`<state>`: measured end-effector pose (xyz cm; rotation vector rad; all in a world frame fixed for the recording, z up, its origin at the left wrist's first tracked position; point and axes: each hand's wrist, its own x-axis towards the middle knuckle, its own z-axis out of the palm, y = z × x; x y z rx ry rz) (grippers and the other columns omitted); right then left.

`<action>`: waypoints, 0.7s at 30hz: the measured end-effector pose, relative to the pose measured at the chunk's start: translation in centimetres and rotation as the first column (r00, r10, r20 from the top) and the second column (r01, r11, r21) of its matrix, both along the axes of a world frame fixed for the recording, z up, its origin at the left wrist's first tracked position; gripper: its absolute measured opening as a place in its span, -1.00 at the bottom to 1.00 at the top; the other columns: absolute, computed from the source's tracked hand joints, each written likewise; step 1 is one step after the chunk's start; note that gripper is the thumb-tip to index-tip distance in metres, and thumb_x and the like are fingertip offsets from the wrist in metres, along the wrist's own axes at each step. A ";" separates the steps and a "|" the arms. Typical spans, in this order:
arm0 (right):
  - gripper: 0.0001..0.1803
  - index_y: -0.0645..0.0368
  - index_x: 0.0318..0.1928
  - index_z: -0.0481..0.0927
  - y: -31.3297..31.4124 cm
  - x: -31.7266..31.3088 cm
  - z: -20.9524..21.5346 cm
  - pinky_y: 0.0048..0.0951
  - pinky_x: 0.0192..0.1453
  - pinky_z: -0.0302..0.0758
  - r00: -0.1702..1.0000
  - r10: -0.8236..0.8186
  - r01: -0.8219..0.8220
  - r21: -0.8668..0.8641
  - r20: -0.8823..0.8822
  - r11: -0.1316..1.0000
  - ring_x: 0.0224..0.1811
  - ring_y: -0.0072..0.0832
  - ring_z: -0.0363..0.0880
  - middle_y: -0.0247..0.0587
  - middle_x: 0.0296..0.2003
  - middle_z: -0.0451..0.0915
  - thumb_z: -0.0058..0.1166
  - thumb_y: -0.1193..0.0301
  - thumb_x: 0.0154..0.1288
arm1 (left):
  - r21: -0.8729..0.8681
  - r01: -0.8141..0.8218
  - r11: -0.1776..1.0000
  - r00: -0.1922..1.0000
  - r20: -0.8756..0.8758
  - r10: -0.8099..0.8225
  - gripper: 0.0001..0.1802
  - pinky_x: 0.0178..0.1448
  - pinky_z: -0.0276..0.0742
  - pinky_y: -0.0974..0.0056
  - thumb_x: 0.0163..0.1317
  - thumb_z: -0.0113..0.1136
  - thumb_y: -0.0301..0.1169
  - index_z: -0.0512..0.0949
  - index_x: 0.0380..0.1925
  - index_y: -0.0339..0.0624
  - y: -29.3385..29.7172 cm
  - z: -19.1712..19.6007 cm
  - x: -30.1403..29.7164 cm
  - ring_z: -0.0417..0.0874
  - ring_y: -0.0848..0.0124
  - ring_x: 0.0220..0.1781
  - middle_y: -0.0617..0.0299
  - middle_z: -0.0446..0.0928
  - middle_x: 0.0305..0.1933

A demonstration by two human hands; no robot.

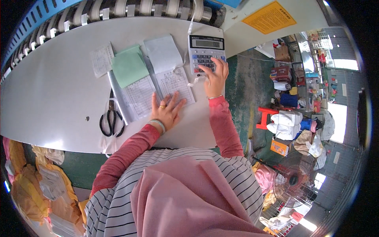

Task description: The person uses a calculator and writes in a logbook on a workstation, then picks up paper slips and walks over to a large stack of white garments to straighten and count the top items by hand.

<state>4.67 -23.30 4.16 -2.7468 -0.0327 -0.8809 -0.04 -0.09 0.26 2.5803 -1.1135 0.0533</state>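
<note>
My left hand [167, 111] lies with fingers spread on the lower edge of an open form book [137, 98], whose ruled pages carry handwriting. Green slips [130, 67] cover part of its left page, and a pale folded sheet [163, 53] lies at the top of the right page. Over the lower keys of a grey desk calculator [206, 54], my right hand [216, 79] has its fingers apart and bent, the fingertips at the keys. It holds nothing. Black-handled scissors [111, 120] rest left of the book, their blades partly hidden.
Beyond the white table [51, 94] runs a machine with a row of rollers [106, 12]. A small written slip [102, 59] lies left of the book. To the right stand a red stool [265, 117], white bundles [285, 124] and a fan [293, 179]. Yellow cloth bundles [29, 193] sit at lower left.
</note>
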 end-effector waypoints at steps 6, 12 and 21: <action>-0.65 -0.16 -0.32 0.66 1.0 1.2 0.2 0.20 0.43 -0.19 0.993 -0.058 0.048 -0.096 -0.106 0.994 0.32 -0.13 0.13 -0.34 0.14 0.35 0.23 0.57 -0.18 | -0.017 0.002 1.000 1.000 -0.015 -0.002 -0.34 0.37 -0.20 -0.43 0.08 0.08 -0.22 0.30 0.27 0.34 0.0 0.2 0.0 0.30 0.23 0.28 0.27 0.16 0.42; -0.69 -0.20 -0.34 0.68 0.1 0.3 0.0 0.19 0.45 -0.26 0.998 0.022 -0.024 -0.031 -0.052 0.999 0.33 -0.18 0.14 -0.35 0.13 0.39 0.16 0.56 -0.08 | -0.033 -0.001 0.999 0.999 0.038 0.002 -0.34 0.37 -0.20 -0.42 0.07 0.07 -0.22 0.30 0.27 0.34 -0.1 -0.2 0.0 0.30 0.24 0.28 0.28 0.15 0.42; -0.61 -0.23 -0.30 0.70 -0.7 -2.5 -1.1 0.14 0.45 -0.18 0.999 -0.002 0.004 -0.030 0.040 1.000 0.27 -0.22 0.24 -0.34 0.06 0.44 -0.02 0.60 0.02 | -0.060 -0.008 0.998 1.000 0.003 0.008 -0.34 0.37 -0.17 -0.41 0.05 0.09 -0.23 0.32 0.25 0.33 -0.2 -0.2 -0.1 0.31 0.24 0.26 0.29 0.15 0.42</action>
